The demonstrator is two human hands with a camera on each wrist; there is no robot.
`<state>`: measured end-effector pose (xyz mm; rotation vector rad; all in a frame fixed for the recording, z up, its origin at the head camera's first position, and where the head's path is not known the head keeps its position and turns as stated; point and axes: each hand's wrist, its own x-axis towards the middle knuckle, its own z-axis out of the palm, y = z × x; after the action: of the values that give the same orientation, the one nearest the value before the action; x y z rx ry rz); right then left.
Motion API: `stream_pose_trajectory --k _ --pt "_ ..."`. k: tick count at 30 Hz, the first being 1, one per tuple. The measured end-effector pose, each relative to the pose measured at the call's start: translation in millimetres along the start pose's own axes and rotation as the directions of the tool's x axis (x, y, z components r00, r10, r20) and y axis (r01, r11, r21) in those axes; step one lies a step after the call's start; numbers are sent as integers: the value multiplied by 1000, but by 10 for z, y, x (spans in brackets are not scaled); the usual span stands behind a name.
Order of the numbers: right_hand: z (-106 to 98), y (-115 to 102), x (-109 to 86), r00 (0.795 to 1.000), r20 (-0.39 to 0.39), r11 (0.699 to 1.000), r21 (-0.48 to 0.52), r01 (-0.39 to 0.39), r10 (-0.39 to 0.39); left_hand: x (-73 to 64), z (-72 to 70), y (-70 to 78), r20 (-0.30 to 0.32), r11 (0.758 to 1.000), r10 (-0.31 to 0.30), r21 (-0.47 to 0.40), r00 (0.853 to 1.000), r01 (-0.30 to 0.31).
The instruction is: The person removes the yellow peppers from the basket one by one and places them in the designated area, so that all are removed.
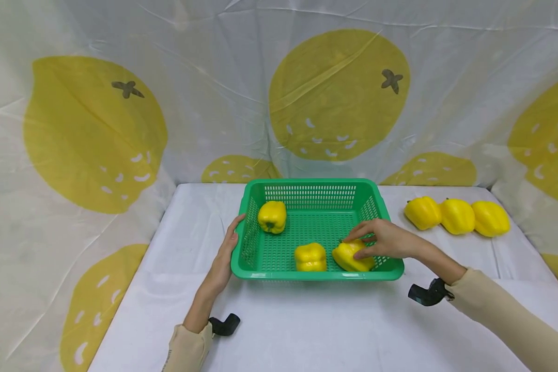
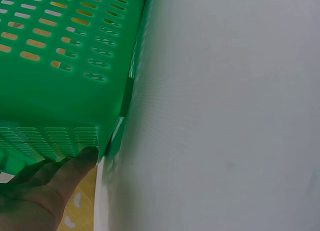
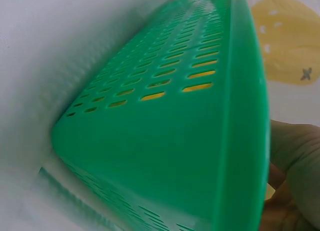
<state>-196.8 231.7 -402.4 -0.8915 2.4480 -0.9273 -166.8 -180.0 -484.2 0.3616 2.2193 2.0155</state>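
A green plastic basket (image 1: 316, 276) with slotted walls stands on the white table. Inside it, one yellow bell pepper (image 1: 272, 217) sits at the back left and another yellow bell pepper (image 1: 310, 257) at the front middle. At the front right of the basket, my right hand (image 1: 385, 238) pinches a third yellow bell pepper (image 1: 349, 257) between thumb and fingers. My left hand (image 1: 221, 260) rests against the basket's left side. In the left wrist view, the left hand's fingers (image 2: 75, 173) lie fairly straight along the outer wall. The basket wall (image 3: 150, 151) hides most of the right hand's grasp in the right wrist view.
Several yellow bell peppers are on the table: three in a row at the back right, the nearest to the basket being a pepper (image 1: 422, 213). A lemon-print cloth (image 1: 214, 103) hangs behind the table (image 1: 307, 330) and along its sides.
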Motion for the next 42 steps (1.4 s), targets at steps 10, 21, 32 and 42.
stream_pose_trajectory --k 10,21,32,42 --pt "96 6 41 996 -88 998 -68 11 -17 12 -2 -6 -11 1000 -12 21 1000 13" --pt "183 7 48 992 -123 995 -96 15 -27 7 18 -8 -5 1000 -16 6 1000 16" --pt "194 9 47 996 -76 996 -70 45 -51 7 5 -22 -4 1000 -5 5 1000 5" --pt "236 35 53 993 -97 993 -102 59 -69 0 2 -11 -4 1000 -6 5 1000 7"
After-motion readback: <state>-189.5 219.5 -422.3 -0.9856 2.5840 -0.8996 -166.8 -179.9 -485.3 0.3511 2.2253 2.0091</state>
